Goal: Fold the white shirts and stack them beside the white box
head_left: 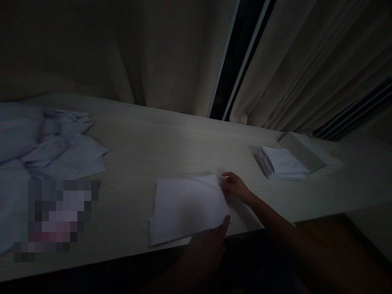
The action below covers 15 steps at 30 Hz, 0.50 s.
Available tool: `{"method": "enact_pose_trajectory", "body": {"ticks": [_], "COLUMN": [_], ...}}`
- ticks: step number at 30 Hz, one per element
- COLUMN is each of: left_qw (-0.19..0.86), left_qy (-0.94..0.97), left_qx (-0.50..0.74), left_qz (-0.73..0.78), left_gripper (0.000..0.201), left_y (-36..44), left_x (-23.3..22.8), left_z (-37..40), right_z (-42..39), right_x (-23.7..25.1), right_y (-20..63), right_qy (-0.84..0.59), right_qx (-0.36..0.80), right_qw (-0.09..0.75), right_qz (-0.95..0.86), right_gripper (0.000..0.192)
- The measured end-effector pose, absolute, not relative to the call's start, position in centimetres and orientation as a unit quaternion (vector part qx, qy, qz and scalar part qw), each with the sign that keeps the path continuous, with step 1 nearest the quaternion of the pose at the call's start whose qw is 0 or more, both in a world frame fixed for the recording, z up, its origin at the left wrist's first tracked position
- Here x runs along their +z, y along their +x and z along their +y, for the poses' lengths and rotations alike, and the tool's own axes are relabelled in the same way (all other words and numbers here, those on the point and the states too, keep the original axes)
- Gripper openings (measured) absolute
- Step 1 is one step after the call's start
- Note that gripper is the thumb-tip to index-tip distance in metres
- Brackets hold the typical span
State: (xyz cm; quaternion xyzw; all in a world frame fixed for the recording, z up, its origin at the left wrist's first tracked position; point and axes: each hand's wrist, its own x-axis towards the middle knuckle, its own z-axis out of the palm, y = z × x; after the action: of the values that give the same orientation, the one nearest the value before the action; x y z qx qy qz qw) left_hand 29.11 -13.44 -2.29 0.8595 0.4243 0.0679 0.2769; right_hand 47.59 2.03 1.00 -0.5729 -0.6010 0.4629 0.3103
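A white cloth (pixel 183 206) lies folded flat on the pale wooden table (pixel 153 143), near its front edge. My right hand (pixel 234 185) pinches the cloth's far right corner. My left hand (pixel 205 249) comes up from below the table edge, its thumb pressing on the cloth's near right corner. The scene is dim, so finer detail of the fingers is hard to see.
A stack of folded white cloths (pixel 280 163) sits to the right, beside a flat box or tray (pixel 303 151). A heap of loose crumpled cloths (pixel 45 143) covers the left end of the table. Curtains (pixel 171 57) hang right behind the table.
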Motion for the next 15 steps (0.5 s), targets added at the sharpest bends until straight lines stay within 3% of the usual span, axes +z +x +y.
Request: {"method": "enact_pose_trajectory", "body": {"ticks": [4, 15], "left_qw": [0.25, 0.233], "left_qy": [0.866, 0.883], "left_qx": [0.082, 0.121], "left_qz": [0.426, 0.388], "left_gripper": [0.082, 0.062], "left_y": [29.2, 29.3], "left_x": [-2.3, -2.2], "left_z": [-13.6, -13.2], "right_z": [-3.0, -4.4], "right_x": [-0.7, -1.7], "right_y": [47.5, 43.8], "right_qy": [-0.592, -0.618], "right_qx": [0.343, 0.285], "right_qw": [0.379, 0.399], "right_qz": [-0.623, -0.615], "right_gripper": [0.037, 0.043]}}
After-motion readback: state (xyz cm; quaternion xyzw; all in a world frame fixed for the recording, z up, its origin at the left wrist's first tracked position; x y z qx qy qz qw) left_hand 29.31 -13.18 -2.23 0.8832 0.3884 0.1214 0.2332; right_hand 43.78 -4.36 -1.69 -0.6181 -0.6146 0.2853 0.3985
